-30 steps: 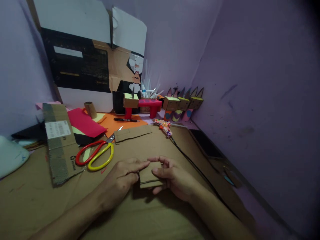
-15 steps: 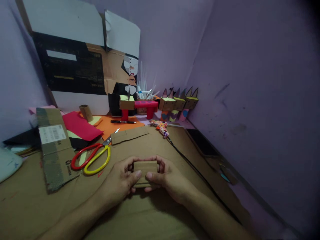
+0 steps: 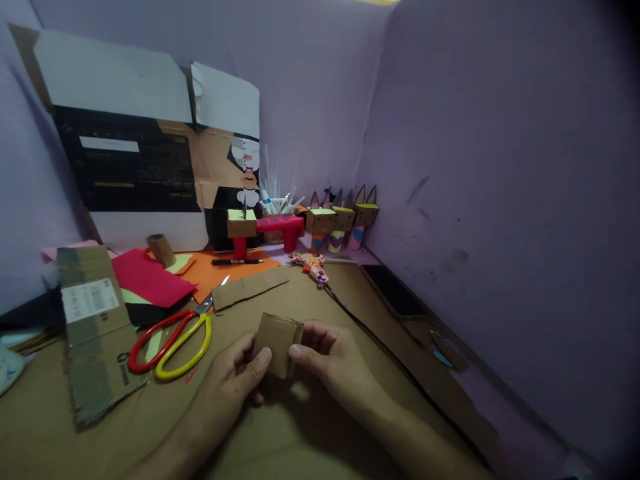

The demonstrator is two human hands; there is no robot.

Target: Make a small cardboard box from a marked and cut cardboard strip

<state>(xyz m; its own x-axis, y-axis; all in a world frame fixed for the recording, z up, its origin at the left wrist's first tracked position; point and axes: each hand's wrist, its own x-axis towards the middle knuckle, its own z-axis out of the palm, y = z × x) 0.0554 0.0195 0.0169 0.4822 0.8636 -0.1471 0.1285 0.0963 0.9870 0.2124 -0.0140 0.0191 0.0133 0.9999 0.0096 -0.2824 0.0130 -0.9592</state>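
Held piece: a small folded piece of brown cardboard (image 3: 276, 341) was lifted just above the cardboard work surface (image 3: 310, 427), tilted, between both hands.
Left hand (image 3: 227, 380): thumb and fingers were closed on the piece's lower left edge.
Right hand (image 3: 330, 360): thumb and fingers were pinched narrowly on the right edge, the thumb tip lying on the front face.
Handling, judged: light and fairly stiff, yet easily creased or crushed; the matt surface looked unlikely to slip.
Where to hold, judged: by the 2 opposite edges, as shown, with mild pressure so the fold keeps its shape.
Nearby: scissors (image 3: 170, 337) with 1 red and 1 yellow handle lay to the left; a cardboard strip (image 3: 250, 287) lay beyond the hands; a black cable (image 3: 370, 333) ran along the right.
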